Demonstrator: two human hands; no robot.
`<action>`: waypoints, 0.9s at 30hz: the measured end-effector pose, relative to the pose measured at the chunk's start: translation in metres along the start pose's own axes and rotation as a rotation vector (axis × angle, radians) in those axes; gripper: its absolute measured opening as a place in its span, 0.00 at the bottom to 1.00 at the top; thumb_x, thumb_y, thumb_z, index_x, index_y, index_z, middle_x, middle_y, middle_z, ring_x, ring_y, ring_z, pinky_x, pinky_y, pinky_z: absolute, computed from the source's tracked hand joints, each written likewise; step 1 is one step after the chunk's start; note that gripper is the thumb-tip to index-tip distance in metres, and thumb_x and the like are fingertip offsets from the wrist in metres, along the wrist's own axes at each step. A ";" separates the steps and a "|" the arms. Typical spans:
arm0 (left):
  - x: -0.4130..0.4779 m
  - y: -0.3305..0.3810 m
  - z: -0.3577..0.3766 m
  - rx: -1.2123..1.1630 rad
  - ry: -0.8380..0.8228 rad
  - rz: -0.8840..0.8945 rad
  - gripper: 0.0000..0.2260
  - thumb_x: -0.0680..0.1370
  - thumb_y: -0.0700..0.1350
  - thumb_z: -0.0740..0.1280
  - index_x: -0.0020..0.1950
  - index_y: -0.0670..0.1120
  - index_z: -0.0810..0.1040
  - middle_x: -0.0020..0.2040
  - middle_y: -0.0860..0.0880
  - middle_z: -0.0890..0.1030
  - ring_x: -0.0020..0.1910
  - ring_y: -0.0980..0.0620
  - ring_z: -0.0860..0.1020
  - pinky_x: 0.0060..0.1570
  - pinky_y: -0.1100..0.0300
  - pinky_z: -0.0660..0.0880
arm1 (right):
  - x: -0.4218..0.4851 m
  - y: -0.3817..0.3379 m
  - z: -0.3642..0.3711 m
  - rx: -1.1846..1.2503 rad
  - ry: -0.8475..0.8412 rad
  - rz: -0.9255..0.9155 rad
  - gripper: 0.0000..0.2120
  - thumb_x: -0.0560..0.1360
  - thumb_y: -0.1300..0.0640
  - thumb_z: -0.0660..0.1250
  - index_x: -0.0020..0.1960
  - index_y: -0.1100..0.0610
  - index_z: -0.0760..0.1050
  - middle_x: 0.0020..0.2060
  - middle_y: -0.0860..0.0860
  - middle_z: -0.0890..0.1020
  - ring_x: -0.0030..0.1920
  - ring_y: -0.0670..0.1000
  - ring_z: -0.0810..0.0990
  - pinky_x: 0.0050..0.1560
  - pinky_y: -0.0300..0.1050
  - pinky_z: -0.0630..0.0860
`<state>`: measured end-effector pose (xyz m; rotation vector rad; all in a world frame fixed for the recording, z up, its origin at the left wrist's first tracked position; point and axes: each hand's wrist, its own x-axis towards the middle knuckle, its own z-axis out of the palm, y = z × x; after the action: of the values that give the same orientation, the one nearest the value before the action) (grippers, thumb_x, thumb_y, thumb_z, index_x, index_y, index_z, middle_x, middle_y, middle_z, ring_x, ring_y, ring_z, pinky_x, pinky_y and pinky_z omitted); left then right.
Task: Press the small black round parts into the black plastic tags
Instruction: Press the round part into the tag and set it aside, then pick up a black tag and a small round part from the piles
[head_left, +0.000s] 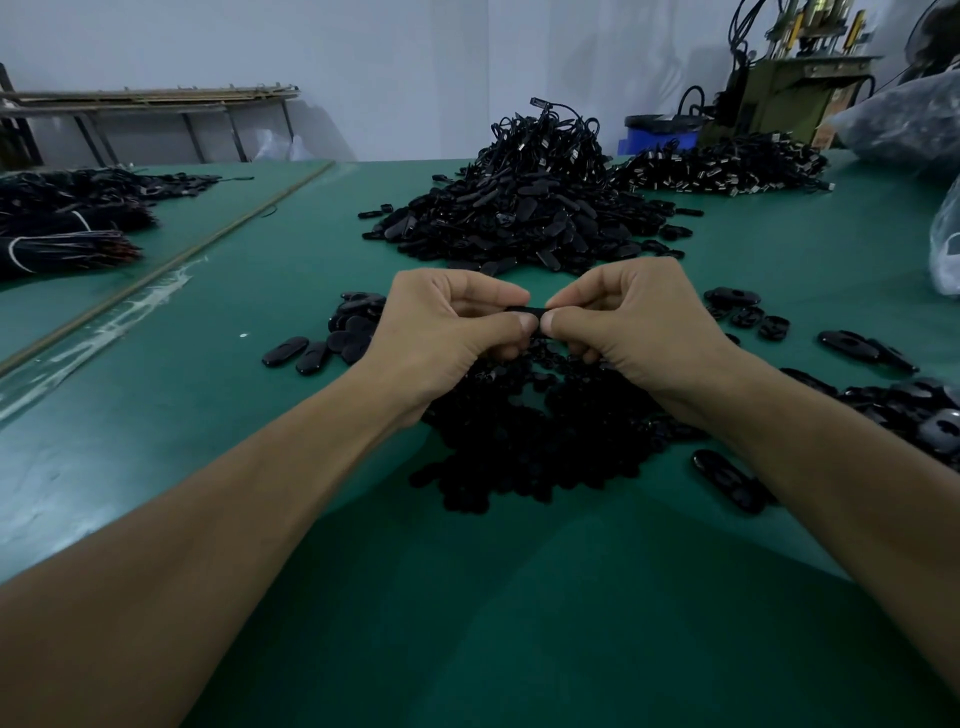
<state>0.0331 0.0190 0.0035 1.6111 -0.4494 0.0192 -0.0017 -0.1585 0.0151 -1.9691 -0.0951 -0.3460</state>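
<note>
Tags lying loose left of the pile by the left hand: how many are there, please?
2, side by side: outer tag, inner tag. The pile may hide others.

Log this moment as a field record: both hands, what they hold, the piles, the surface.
left hand: pinches one end of the black piece between thumb and fingers
right hand: pinches its other end
black piece: held over the near heap, mostly hidden by fingers
small round parts: dark heap under the hands
tags: large heap beyond the hands, loose ones to either side
surface: green table
</note>
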 end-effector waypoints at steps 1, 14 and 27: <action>0.000 0.001 0.000 -0.004 0.001 -0.001 0.07 0.71 0.32 0.76 0.44 0.41 0.84 0.36 0.44 0.86 0.33 0.52 0.84 0.36 0.65 0.79 | 0.000 0.000 0.000 0.002 0.002 -0.008 0.03 0.69 0.60 0.76 0.39 0.56 0.82 0.30 0.52 0.83 0.31 0.46 0.78 0.37 0.44 0.78; 0.011 -0.011 -0.025 0.288 0.439 0.080 0.07 0.75 0.40 0.75 0.47 0.53 0.84 0.35 0.55 0.85 0.33 0.58 0.84 0.39 0.66 0.80 | 0.003 0.022 -0.011 -0.654 0.097 -0.115 0.15 0.81 0.60 0.62 0.66 0.57 0.78 0.61 0.54 0.81 0.60 0.52 0.79 0.63 0.43 0.75; 0.014 -0.021 -0.042 0.593 0.476 0.008 0.05 0.76 0.45 0.74 0.51 0.49 0.86 0.44 0.55 0.83 0.46 0.59 0.81 0.56 0.60 0.78 | 0.002 0.012 0.001 -0.944 0.005 -0.061 0.13 0.80 0.46 0.64 0.55 0.50 0.84 0.52 0.55 0.83 0.56 0.59 0.77 0.58 0.53 0.74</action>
<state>0.0635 0.0563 -0.0081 2.1024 -0.0735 0.5768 0.0033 -0.1633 0.0045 -2.9009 0.0216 -0.4891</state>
